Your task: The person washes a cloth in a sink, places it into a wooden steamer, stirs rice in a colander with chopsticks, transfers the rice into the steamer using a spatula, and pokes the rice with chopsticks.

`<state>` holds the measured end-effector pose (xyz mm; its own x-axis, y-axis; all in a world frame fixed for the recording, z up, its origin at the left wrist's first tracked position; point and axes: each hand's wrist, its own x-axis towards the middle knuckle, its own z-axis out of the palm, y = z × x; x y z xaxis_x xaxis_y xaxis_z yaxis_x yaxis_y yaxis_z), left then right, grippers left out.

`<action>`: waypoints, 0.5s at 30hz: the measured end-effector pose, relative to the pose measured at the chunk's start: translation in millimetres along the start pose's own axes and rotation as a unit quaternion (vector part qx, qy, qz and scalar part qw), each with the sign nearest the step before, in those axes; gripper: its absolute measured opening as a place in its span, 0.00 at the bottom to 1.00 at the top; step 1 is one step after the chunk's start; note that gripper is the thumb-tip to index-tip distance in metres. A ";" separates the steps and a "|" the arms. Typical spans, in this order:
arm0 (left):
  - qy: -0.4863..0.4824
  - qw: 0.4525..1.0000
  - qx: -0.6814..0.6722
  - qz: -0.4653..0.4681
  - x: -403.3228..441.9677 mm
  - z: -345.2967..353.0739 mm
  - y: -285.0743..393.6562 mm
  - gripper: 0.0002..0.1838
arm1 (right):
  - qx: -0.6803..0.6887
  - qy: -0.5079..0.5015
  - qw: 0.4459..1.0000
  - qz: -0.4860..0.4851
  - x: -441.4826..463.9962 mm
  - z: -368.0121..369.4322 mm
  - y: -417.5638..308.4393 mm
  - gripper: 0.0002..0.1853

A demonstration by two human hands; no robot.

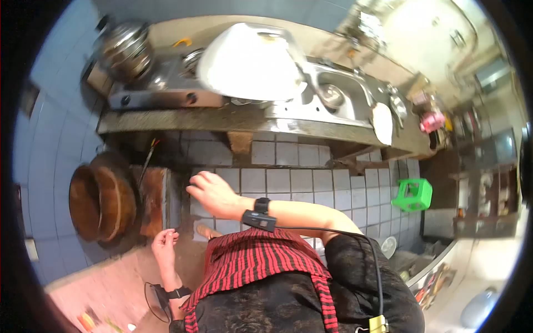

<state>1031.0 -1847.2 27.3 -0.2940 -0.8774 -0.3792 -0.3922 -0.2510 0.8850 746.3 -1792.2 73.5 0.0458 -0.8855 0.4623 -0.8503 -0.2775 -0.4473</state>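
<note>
My right hand (214,194) is held out over the tiled floor, below the counter's front edge, with its fingers curled and what they hold, if anything, hidden. Lower and to the left, my left hand (165,244) hangs near a reddish-brown wooden board (154,202), its fingers bent together; anything in them is too small to make out. Both wrists wear dark straps, the right one with a small black device (259,220). A red and black striped apron (252,261) covers my front.
Ahead runs a counter (183,121) with a stove (166,99), a metal pot (125,53), a large whitish cover (250,64) and a sink (355,91) holding a bowl (331,96). Brown round vessels (114,200) stand left. A green stool (413,195) is at right.
</note>
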 end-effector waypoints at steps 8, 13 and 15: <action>-0.328 0.939 0.001 0.109 -36.2 279.8 133.8 0.08 | -0.134 0.075 0.955 0.256 -186.2 -203.7 119.3 0.20; -0.446 0.878 0.036 0.169 -45.5 435.6 240.4 0.08 | -0.175 0.089 0.918 0.343 -238.2 -287.8 205.4 0.20; -0.412 0.850 0.103 0.312 -22.9 499.4 275.7 0.08 | -0.189 0.096 0.912 0.350 -249.0 -318.4 254.8 0.20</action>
<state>494.3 -1692.2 145.0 -0.9782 -0.2073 0.0113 -0.0545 0.3093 0.9494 351.3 -1523.8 88.1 -0.6397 -0.7052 0.3058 -0.7577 0.5119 -0.4047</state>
